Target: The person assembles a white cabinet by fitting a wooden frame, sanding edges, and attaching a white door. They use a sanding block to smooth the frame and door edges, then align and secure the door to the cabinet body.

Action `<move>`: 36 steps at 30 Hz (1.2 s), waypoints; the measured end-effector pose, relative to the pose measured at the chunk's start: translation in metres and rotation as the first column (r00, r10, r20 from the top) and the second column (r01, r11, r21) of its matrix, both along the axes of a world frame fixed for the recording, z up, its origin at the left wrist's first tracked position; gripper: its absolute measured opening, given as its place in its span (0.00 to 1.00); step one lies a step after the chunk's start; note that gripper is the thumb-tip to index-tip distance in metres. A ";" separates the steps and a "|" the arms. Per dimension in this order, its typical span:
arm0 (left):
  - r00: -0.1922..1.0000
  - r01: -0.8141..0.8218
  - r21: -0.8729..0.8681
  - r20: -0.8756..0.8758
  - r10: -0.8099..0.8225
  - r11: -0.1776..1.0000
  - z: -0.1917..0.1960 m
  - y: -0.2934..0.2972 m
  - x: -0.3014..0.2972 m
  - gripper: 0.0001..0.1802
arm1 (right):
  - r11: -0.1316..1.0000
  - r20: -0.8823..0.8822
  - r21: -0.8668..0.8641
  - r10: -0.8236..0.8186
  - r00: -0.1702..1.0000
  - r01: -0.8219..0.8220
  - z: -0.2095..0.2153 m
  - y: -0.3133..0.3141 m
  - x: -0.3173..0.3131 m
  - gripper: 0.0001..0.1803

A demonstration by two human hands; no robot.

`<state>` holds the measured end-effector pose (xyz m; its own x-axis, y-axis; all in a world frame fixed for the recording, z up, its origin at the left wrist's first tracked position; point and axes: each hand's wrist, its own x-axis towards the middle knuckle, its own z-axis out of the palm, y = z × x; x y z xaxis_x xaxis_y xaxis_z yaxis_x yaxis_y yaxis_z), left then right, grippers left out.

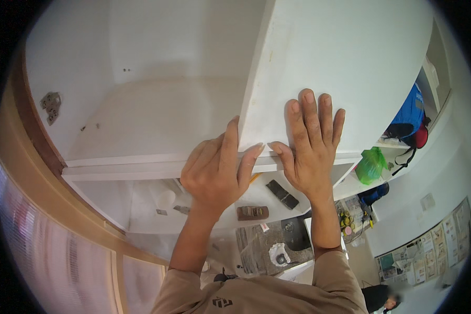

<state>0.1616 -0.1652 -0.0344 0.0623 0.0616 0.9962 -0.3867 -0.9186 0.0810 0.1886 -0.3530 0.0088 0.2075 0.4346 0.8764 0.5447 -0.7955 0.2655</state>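
Head view: white panel point(324, 57), upright inside white cabinet point(141, 110), above shelf edge point(120, 168). Left hand point(214, 170): grip clamped on panel's front edge. Right hand point(309, 144): fingers spread flat against panel face. Advice: steady even pressure, panel kept square to shelf.

I note the upright panel point(340, 68) right of the open compartment point(152, 110); a hinge plate point(51, 106) on its left wall; a bag point(370, 165) on the shelf point(345, 186) below right.
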 end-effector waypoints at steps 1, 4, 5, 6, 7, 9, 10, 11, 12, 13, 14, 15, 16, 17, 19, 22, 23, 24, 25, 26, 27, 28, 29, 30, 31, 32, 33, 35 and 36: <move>1.000 0.004 0.001 0.007 -0.004 1.000 0.000 0.000 0.001 0.27 | 1.000 0.000 0.010 0.008 1.000 -0.008 -0.003 -0.002 0.000 0.36; 0.998 0.025 -0.019 -0.060 -0.026 1.000 -0.001 -0.002 -0.005 0.24 | 1.000 0.004 0.023 0.003 1.000 -0.003 -0.011 -0.007 0.002 0.36; 0.995 0.034 -0.029 -0.097 -0.037 0.999 -0.002 -0.003 -0.007 0.23 | 1.000 0.005 0.025 -0.005 1.000 0.004 -0.014 -0.010 0.003 0.35; 0.995 0.031 -0.022 -0.089 -0.033 0.999 -0.002 -0.003 -0.007 0.23 | 0.999 -0.003 0.033 -0.006 1.000 0.006 -0.017 -0.011 0.004 0.35; 0.996 0.029 -0.016 -0.082 -0.030 0.999 -0.001 -0.003 -0.007 0.22 | 0.999 -0.012 0.040 -0.008 1.000 0.009 -0.021 -0.014 0.005 0.35; 0.998 0.019 -0.003 -0.058 -0.019 1.000 0.000 -0.003 -0.004 0.21 | 0.999 -0.041 0.043 -0.015 0.999 0.017 -0.029 -0.021 0.006 0.35; 0.999 0.010 0.003 -0.040 -0.010 1.000 -0.001 -0.003 -0.003 0.20 | 0.999 -0.061 0.038 -0.020 0.998 0.022 -0.033 -0.025 0.006 0.35; 1.000 0.003 0.007 -0.023 -0.002 1.000 -0.002 -0.004 -0.002 0.19 | 0.999 -0.082 0.032 -0.026 0.996 0.028 -0.036 -0.030 0.005 0.35; 1.000 -0.006 0.010 -0.030 0.007 1.000 -0.003 -0.003 -0.001 0.19 | 0.999 -0.099 0.034 -0.010 0.995 0.013 -0.039 -0.032 0.004 0.35; 0.999 -0.015 0.011 -0.036 0.016 1.000 -0.004 -0.002 -0.002 0.19 | 0.999 -0.107 0.028 -0.014 0.994 0.017 -0.041 -0.036 0.004 0.35; 0.999 -0.025 0.011 -0.043 0.025 1.000 -0.005 -0.003 -0.001 0.19 | 1.000 -0.115 0.021 -0.019 0.993 0.021 -0.044 -0.041 0.004 0.35; 0.999 -0.019 0.012 -0.037 0.019 1.000 -0.005 -0.007 0.000 0.20 | 0.999 -0.123 0.019 -0.024 0.992 0.026 -0.049 -0.050 0.003 0.35; 0.999 -0.034 0.013 -0.031 0.035 0.999 -0.003 -0.006 -0.003 0.20 | 0.999 -0.117 0.029 -0.039 0.992 0.043 -0.051 -0.053 0.003 0.34; 0.998 -0.051 0.013 -0.025 0.051 0.999 0.000 -0.005 -0.004 0.20 | 0.997 -0.094 0.031 -0.064 0.994 0.068 -0.053 -0.060 0.003 0.34; 0.999 -0.029 -0.025 -0.031 0.028 0.999 0.001 -0.007 -0.004 0.19 | 0.994 -0.064 0.032 -0.106 0.992 0.109 -0.064 -0.076 0.004 0.32; 0.995 -0.044 -0.067 -0.088 0.038 0.997 0.000 -0.003 -0.008 0.17 | 0.980 -0.153 0.086 -0.167 0.974 0.182 -0.079 -0.093 0.003 0.32; 0.994 -0.031 -0.083 -0.111 0.022 0.996 0.003 -0.005 -0.009 0.15 | 0.974 -0.140 0.120 -0.176 0.974 0.193 -0.083 -0.103 0.005 0.31; 0.991 -0.036 -0.095 -0.134 0.023 0.995 0.005 -0.005 -0.013 0.14 | 0.968 -0.125 0.149 -0.186 0.975 0.203 -0.094 -0.114 0.013 0.32; 0.988 -0.028 -0.110 -0.154 0.011 0.994 0.008 -0.008 -0.015 0.12 | 0.959 -0.110 0.176 -0.207 0.972 0.224 -0.104 -0.128 0.021 0.33; 0.984 -0.022 -0.128 -0.176 0.000 0.992 0.009 -0.012 -0.014 0.11 | 0.945 -0.064 0.216 -0.239 0.969 0.247 -0.110 -0.146 0.028 0.34; 0.983 -0.020 -0.121 -0.186 -0.003 0.992 0.010 -0.011 -0.015 0.11 | 0.930 -0.025 0.260 -0.262 0.965 0.260 -0.116 -0.158 0.036 0.36; 0.980 -0.019 -0.121 -0.198 -0.006 0.992 0.009 -0.010 -0.015 0.12 | 0.905 -0.034 0.343 -0.255 0.966 0.251 -0.116 -0.166 0.042 0.39; 0.978 -0.016 -0.122 -0.209 -0.010 0.992 0.009 -0.009 -0.015 0.12 | 0.883 -0.018 0.390 -0.275 0.961 0.260 -0.116 -0.175 0.052 0.39; 0.977 -0.018 -0.138 -0.211 -0.012 0.990 0.010 -0.010 -0.016 0.14 | 0.866 0.000 0.443 -0.258 0.966 0.231 -0.114 -0.179 0.060 0.40; 0.977 -0.017 -0.153 -0.212 -0.016 0.988 0.013 -0.011 -0.019 0.16 | 0.845 0.019 0.495 -0.245 0.969 0.203 -0.111 -0.181 0.066 0.42; 0.977 -0.015 -0.167 -0.212 -0.021 0.986 0.017 -0.013 -0.021 0.18 | 0.819 0.043 0.571 -0.109 0.993 0.065 -0.108 -0.177 0.071 0.42; 0.975 -0.005 -0.160 -0.221 -0.031 0.987 0.019 -0.015 -0.022 0.22 | 0.771 0.070 0.634 0.022 0.997 -0.062 -0.106 -0.171 0.073 0.42; 0.966 0.010 -0.159 -0.253 -0.051 0.987 0.023 -0.020 -0.023 0.31 | 0.724 0.081 0.676 0.115 0.990 -0.140 -0.106 -0.171 0.077 0.42; 0.962 0.004 -0.161 -0.268 -0.048 0.987 0.023 -0.021 -0.024 0.32 | 0.746 0.057 0.659 0.081 0.995 -0.098 -0.108 -0.174 0.078 0.42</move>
<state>0.1376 -0.1862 -0.0110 0.3316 0.2106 0.9196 -0.3541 -0.8757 0.3282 0.2664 -0.5267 -0.0990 0.1736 -0.2385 0.9555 0.6229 -0.7250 -0.2941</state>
